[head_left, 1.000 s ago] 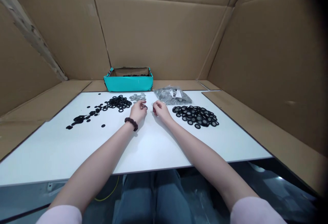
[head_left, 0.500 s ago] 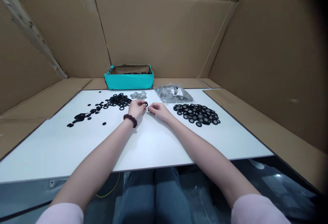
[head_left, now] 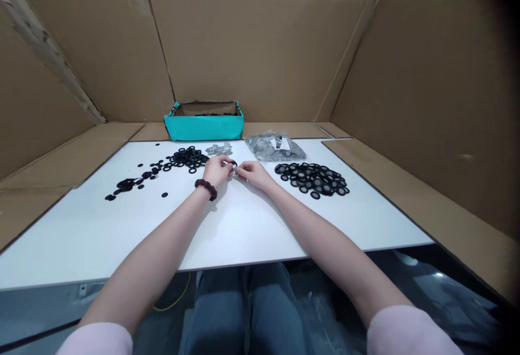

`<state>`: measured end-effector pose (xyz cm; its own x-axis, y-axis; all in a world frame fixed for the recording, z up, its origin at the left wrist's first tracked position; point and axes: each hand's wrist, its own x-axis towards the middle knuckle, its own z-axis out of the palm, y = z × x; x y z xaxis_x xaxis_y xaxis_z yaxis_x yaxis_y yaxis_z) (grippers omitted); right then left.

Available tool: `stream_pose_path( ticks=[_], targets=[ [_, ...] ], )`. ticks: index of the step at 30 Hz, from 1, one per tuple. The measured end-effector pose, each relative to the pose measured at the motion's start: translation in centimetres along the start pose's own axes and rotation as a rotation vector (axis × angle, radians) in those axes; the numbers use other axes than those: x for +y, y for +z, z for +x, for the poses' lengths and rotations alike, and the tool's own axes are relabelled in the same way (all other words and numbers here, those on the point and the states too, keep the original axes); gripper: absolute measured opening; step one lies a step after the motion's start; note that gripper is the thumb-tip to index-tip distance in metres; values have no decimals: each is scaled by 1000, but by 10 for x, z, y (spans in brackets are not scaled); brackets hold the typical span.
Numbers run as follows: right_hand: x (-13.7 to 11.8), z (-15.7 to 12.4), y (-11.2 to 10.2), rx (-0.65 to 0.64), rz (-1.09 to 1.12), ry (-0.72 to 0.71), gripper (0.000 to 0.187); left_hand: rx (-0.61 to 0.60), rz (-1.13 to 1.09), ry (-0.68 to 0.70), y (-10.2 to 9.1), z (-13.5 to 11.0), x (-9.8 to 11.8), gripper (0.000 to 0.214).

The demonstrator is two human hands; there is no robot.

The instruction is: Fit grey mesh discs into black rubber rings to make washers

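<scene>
where my fingertips meet just above the white table, my left hand pinches a black ring and my right hand pinches a small pale piece right against it; the piece is too small to make out. a brown hair tie circles my left wrist. just beyond lie grey discs, with loose rings to the left, a heap of filled rings to the right, and a plastic bag and teal box behind.
</scene>
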<state>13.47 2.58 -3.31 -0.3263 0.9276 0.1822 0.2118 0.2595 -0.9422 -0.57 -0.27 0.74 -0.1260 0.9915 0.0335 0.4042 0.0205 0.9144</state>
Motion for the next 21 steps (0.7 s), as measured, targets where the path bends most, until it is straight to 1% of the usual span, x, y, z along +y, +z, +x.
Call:
stream_pose_path(
  ticks=[3,7,12,15,18,21],
  targets=[
    [-1,0,-1,5,-2,3,31,-36,-5,11,2,-1,1,23],
    [-3,-1,-2,25,1,36,35,-47,-12,23,2,-3,2,29],
    [-5,-1,-2,48,62,75,30,-47,-17,88,1,-3,0,33],
    [-5,-2,-1,48,153,92,25,-97,23,129,1,-1,-5,36],
    [-5,-1,-1,22,212,79,26,-147,87,184,0,1,-9,37],
    [-3,-1,-3,9,227,80,27,-164,129,206,-1,1,-10,37]
  ],
)
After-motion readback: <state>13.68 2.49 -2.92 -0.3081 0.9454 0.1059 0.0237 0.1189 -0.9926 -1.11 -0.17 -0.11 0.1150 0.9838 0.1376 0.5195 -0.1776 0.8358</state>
